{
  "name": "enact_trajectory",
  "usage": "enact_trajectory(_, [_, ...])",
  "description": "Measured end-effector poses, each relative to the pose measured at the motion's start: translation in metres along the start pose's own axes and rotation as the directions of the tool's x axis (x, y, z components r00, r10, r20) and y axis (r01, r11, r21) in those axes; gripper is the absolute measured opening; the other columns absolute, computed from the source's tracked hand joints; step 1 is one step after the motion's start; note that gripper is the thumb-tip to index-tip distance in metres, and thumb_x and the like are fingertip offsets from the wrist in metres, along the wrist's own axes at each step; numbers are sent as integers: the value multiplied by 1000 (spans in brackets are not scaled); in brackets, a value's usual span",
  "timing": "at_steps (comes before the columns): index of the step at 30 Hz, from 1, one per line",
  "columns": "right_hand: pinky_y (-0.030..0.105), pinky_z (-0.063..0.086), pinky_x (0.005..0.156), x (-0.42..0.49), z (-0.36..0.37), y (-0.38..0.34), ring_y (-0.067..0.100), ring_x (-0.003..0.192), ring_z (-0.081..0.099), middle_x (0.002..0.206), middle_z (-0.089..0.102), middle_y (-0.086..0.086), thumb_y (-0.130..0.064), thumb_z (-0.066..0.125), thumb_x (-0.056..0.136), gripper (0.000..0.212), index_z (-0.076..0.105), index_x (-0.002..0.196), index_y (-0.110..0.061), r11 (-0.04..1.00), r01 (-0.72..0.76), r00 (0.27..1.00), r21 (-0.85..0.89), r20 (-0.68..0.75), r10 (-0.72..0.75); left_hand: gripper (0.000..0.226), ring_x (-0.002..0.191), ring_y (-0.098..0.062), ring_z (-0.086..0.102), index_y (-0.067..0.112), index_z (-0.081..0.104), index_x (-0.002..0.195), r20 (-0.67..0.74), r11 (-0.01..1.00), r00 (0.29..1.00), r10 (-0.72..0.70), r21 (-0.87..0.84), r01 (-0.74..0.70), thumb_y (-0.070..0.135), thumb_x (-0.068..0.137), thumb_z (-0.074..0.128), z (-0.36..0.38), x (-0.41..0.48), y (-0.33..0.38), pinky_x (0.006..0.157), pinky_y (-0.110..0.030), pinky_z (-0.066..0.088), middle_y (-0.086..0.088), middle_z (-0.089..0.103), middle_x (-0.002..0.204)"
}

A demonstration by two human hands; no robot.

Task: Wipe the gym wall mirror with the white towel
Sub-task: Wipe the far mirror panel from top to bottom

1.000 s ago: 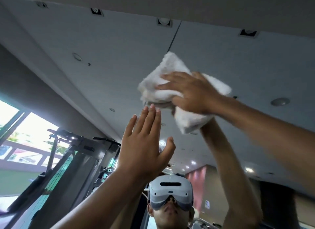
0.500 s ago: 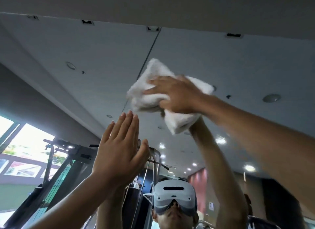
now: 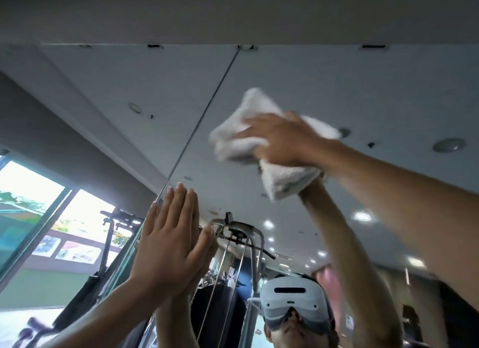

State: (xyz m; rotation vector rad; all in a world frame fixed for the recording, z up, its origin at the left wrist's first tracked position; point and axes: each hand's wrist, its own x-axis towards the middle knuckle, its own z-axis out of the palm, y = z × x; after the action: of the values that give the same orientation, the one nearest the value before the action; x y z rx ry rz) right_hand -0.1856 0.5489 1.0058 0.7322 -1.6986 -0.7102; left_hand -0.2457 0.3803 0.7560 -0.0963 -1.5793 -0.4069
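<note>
the right hand (image 3: 282, 140) gripped the bunched white towel (image 3: 282, 184) against the mirror (image 3: 337, 83) near its top edge; the left hand (image 3: 168, 244) lay flat, fingers (image 3: 181, 205) straight, on it (wiping seemed underway, much likely left).

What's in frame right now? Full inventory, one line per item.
white towel: one, white, bunched against the mirror, upper right.
wall mirror: two panels, fills most of the view.
seam: one, dark, between the panels, running diagonally.
mirror clips: four, dark, along the mirror's top edge.
wall strip: one, grey-beige, above the mirror.
cable machine: one, grey and black, reflected lower centre.
window panes: at least two, bright, reflected lower left.
ceiling lights: several, white, reflected right of centre.
headset: one, white, reflected at the bottom.
left grip: one bare hand, fingers straight, flat at the mirror.
right grip: one bare hand, holds the white towel.
</note>
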Motion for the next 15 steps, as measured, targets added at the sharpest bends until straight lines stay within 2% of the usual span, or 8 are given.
enact_trajectory(1, [54,25,111,-9,-3,25,11,149,21,162,26,-18,-49,27,87,59,35,146,-55,990,-140,989,30,-52,141,85,152,-11,-17,19,2,157,22,1000,1000,-20,12,20,71,90,0,-2,-2,4,126,-39,-1,-1,-6,166])
enact_trajectory(3, [49,23,108,-31,-2,53,15,145,27,159,33,-14,-45,32,88,56,42,144,-50,892,-419,866,172,-218,449,91,153,-16,-16,15,0,158,53,997,996,-66,51,64,70,85,-2,-7,1,14,125,-39,-3,-5,-6,167])
enact_trajectory(5, [46,22,107,-42,5,42,17,144,29,157,36,-11,-41,39,91,51,47,141,-45,819,-536,756,206,-315,574,101,155,-24,-6,6,12,159,47,990,991,-128,66,125,69,80,0,-14,8,31,125,-41,1,-14,4,167])
enact_trajectory(7, [48,20,109,-51,12,15,16,146,24,160,31,-10,-41,42,94,49,43,144,-45,904,-417,858,95,-287,426,103,154,-31,8,-2,28,152,23,980,981,-190,55,189,67,79,6,-17,16,50,124,-46,8,-22,17,164])
enact_trajectory(9, [52,13,114,-62,14,-3,11,150,17,163,22,-15,-43,39,95,53,34,147,-50,992,-120,983,41,-136,124,104,153,-34,8,-5,26,151,36,965,965,-259,44,257,66,77,6,-15,20,69,124,-49,8,-26,16,163])
enact_trajectory(11, [52,7,117,-75,1,6,5,150,14,163,20,-21,-45,33,88,58,34,146,-55,993,94,995,67,-17,-93,103,153,-36,6,-3,21,153,41,963,962,-270,26,269,65,78,4,-11,22,88,124,-51,4,-26,13,163])
enact_trajectory(13, [50,14,118,-84,-10,36,6,149,18,161,26,-20,-44,30,83,63,38,145,-53,996,73,997,58,-31,-71,100,154,-33,0,6,16,156,48,974,973,-226,1,226,66,78,2,-6,22,110,122,-51,-4,-22,8,165])
enact_trajectory(15, [49,25,111,-88,-12,65,13,146,29,158,36,-14,-43,33,88,57,44,144,-47,967,-226,950,117,-193,245,98,154,-28,-10,16,7,159,63,985,983,-172,-21,174,67,77,-1,-3,22,132,118,-47,-14,-16,-2,167])
